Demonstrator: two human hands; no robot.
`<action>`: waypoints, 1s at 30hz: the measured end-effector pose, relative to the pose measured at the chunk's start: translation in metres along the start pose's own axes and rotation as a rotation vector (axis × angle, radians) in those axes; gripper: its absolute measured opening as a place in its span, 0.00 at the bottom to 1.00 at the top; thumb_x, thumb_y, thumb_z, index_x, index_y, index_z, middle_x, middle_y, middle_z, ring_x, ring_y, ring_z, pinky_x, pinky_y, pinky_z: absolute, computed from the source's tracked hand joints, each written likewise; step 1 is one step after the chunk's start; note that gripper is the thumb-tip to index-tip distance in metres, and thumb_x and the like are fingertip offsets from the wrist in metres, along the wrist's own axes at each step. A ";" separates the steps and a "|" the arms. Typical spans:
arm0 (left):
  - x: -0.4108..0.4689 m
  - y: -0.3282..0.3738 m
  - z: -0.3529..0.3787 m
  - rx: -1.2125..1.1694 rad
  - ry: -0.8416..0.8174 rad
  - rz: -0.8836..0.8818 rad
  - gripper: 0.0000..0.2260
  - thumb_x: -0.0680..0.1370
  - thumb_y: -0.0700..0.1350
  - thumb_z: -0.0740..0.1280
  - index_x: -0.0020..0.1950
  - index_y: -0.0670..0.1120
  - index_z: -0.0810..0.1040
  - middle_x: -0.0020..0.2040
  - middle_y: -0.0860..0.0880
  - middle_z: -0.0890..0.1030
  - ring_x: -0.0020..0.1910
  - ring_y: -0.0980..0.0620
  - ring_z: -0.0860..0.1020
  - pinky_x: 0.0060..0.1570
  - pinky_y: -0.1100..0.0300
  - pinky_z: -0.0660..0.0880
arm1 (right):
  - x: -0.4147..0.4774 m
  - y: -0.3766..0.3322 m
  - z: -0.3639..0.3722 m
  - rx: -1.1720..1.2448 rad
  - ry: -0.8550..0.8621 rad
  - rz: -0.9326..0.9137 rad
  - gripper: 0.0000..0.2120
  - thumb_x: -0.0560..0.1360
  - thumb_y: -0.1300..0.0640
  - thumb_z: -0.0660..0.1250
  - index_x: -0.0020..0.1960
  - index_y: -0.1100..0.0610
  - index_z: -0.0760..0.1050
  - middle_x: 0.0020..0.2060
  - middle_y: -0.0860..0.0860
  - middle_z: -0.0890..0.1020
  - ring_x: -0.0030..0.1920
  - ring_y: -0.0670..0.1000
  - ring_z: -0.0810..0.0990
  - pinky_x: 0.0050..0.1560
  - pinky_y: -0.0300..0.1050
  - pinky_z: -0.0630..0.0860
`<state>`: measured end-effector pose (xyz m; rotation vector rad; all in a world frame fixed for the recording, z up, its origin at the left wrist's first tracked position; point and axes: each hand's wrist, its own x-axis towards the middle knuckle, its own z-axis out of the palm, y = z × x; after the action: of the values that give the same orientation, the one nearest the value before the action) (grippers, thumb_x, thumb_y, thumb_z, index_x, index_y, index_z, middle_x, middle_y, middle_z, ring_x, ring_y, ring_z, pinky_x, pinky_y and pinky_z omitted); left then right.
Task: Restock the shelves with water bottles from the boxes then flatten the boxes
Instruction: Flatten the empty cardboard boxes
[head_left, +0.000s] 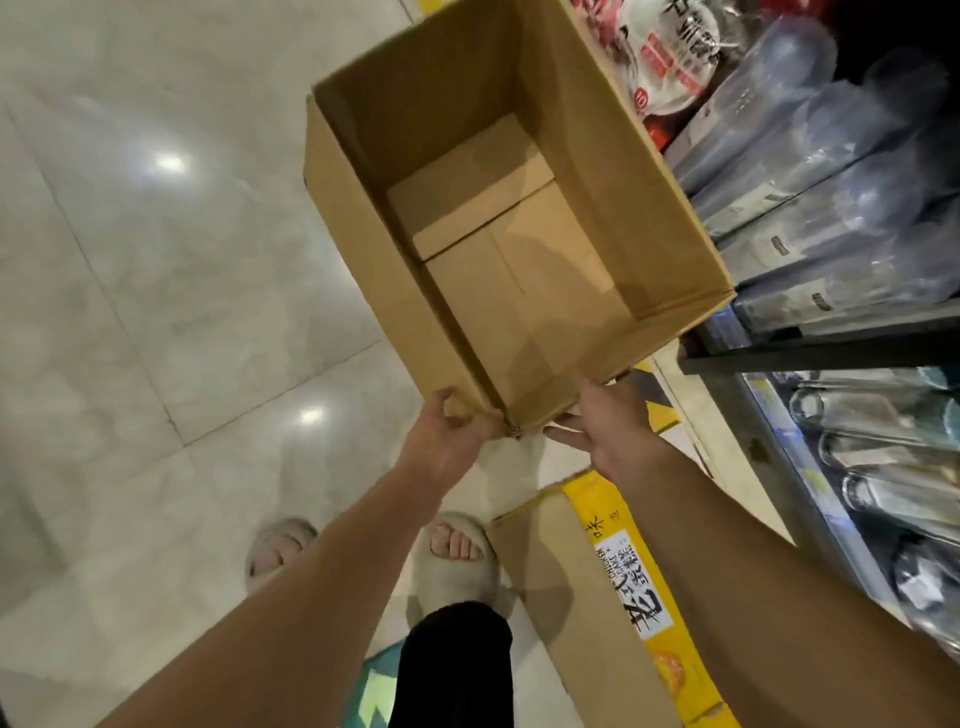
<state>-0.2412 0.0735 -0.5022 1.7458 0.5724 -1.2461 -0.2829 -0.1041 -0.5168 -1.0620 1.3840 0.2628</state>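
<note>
An empty brown cardboard box (363, 218) is held up above the floor, open side toward me, its inner bottom flaps visible. My left hand (447, 436) grips the box's near left corner, fingers curled round the edge. My right hand (613, 426) holds the near rim from the right, thumb on the edge and fingers under it. Water bottles (831, 171) lie in rows on the shelf at the right, with more bottles (883, 452) on the lower shelf.
A flat brown and yellow carton (587, 597) lies on the floor by my feet. The dark shelf edge (831, 343) juts out at the right. Pale glossy floor tiles (156, 312) spread to the left. Red-labelled packs (670, 57) sit at the top of the shelf.
</note>
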 end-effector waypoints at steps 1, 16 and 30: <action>0.008 0.000 0.001 -0.026 -0.003 -0.002 0.38 0.76 0.56 0.75 0.81 0.56 0.59 0.60 0.55 0.79 0.51 0.60 0.76 0.59 0.52 0.75 | 0.005 0.005 0.004 0.009 0.035 -0.020 0.17 0.81 0.57 0.69 0.67 0.52 0.71 0.61 0.57 0.81 0.53 0.62 0.85 0.40 0.57 0.86; 0.028 -0.032 -0.089 -0.678 0.242 -0.091 0.15 0.86 0.38 0.57 0.66 0.51 0.77 0.58 0.43 0.84 0.55 0.42 0.85 0.46 0.45 0.85 | -0.026 0.039 0.023 0.248 0.116 0.158 0.39 0.78 0.54 0.75 0.81 0.53 0.56 0.66 0.60 0.74 0.58 0.60 0.82 0.45 0.63 0.85; 0.050 -0.029 -0.177 -0.445 0.394 -0.029 0.11 0.83 0.40 0.66 0.61 0.56 0.78 0.53 0.46 0.84 0.50 0.42 0.85 0.37 0.52 0.84 | -0.035 0.028 0.040 -0.446 -0.010 -0.172 0.25 0.80 0.56 0.71 0.75 0.50 0.70 0.62 0.55 0.80 0.56 0.60 0.84 0.52 0.59 0.85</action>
<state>-0.1549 0.2336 -0.5420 1.6015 1.0209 -0.7160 -0.2845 -0.0456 -0.5053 -1.5366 1.2435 0.4621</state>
